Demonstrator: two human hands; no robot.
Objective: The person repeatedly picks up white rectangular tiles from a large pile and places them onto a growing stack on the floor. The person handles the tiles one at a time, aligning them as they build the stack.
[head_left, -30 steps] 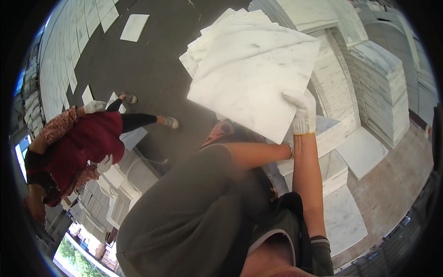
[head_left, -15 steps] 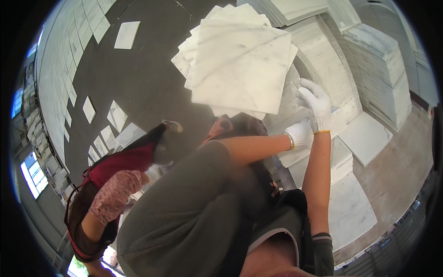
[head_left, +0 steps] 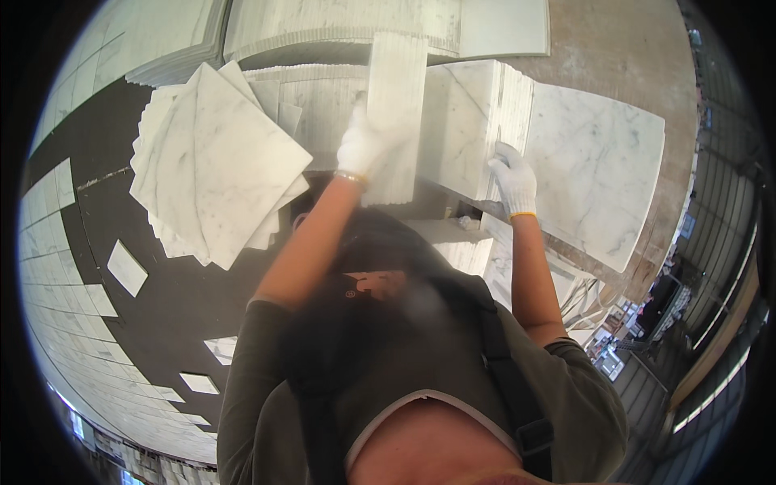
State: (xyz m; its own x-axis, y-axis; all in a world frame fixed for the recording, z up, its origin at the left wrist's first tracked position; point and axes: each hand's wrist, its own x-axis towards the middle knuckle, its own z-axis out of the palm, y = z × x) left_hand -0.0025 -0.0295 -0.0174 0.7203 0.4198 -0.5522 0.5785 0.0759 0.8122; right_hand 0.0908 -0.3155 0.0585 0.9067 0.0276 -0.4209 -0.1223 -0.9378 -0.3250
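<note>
Where the dark floor (head_left: 162,311) spreads at the left, rows of pale laid tiles (head_left: 73,299) cover its outer side. Along the top runs a long bank of stacked marble tiles (head_left: 343,20), with a brown surface (head_left: 614,32) beyond its right end. To the person's left lies a fanned pile (head_left: 234,153) of white, grey-veined square tiles, each turned a little against the next. At the right a broad white slab (head_left: 594,170) lies over the brown surface, just beside a block of tiles (head_left: 461,121) packed together, whose thin edges show as fine lines. One loose tile (head_left: 127,268) lies apart on the floor. Between pile and block is a narrow pale strip (head_left: 396,89); blur hides whether it is one piece or several. The gloved left hand (head_left: 364,149) overlaps this strip's left side, too blurred to tell whether it is spread or pinching. The gloved right hand (head_left: 515,178) is at the packed block's thin edges, fingers bent; whether they pinch a tile cannot be made out. A yellow band (head_left: 523,214) edges the right glove's cuff.
</note>
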